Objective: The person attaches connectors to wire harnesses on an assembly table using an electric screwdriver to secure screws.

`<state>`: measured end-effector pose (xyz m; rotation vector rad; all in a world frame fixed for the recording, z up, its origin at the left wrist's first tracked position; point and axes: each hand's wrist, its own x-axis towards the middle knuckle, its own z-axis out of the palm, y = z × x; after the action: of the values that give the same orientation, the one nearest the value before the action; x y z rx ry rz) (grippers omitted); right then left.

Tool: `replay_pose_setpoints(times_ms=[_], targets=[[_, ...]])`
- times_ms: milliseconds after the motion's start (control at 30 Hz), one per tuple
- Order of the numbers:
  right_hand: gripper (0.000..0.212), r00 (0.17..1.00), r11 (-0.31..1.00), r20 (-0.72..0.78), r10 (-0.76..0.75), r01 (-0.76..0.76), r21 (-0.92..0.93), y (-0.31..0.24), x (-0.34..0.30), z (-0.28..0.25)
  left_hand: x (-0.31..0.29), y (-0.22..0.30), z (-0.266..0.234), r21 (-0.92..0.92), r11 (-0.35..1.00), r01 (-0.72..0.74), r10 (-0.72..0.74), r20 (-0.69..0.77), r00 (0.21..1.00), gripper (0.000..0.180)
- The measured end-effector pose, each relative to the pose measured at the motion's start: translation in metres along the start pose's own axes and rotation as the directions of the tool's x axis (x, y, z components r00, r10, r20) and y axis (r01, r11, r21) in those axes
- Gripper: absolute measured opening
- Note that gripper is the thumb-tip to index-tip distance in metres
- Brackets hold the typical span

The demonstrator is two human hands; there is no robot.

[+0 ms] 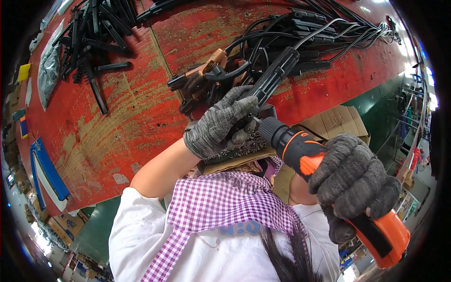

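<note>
My left hand (218, 122), in a grey knit glove, is closed around the lower end of a black ribbed electrode holder handle (277, 70). A cable runs out of the handle's far end; its near end is hidden by my fingers. My gloved right hand (352, 183) wraps around the grip of an orange and black cordless drill (300, 150). The drill points left, its thin bit reaching the handle beside my left fingers. Whether the bit sits in a screw cannot be made out. Just beyond my left hand lie several electrode holders with copper-coloured jaws (213, 63).
Below my hands stands an open cardboard box (235, 164) with small dark pieces inside. Another carton (336, 122) is at the red worktable's (117, 136) near edge. Loose black handle parts (103, 37) and a plastic bag (50, 70) lie far left; bundled cables (366, 35) lie far right.
</note>
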<state>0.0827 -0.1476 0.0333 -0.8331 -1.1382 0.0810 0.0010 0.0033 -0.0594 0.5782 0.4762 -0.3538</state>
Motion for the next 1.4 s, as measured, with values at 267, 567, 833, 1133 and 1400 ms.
replay_pose_setpoints(times_ms=[267,567,833,1133,1400], targets=[[0.029,0.974,0.973,-0.219,-0.054,0.100,0.208,0.004,-0.009,-0.004,0.000,-0.007,-0.013,0.688,0.310,-0.656,0.492,0.474,0.730,0.052],[0.034,0.861,0.976,-0.508,0.008,0.105,0.192,-0.063,-0.048,-0.060,0.010,0.097,0.026,0.897,0.168,-0.408,0.353,0.332,0.875,0.043],[0.036,0.691,0.932,-0.628,0.359,-0.226,0.285,-0.038,-0.100,-0.038,0.095,0.248,-0.014,0.619,-0.626,0.476,0.775,0.420,0.472,0.051],[0.037,0.654,0.929,-0.660,0.370,-0.265,0.258,-0.037,-0.103,-0.051,0.094,0.124,-0.050,0.991,-0.102,-0.086,0.151,0.101,0.983,0.030],[0.035,0.665,0.904,-0.613,0.426,-0.283,0.322,-0.027,-0.100,-0.045,0.049,0.097,0.026,0.993,0.112,0.025,0.092,-0.035,0.995,0.025]])
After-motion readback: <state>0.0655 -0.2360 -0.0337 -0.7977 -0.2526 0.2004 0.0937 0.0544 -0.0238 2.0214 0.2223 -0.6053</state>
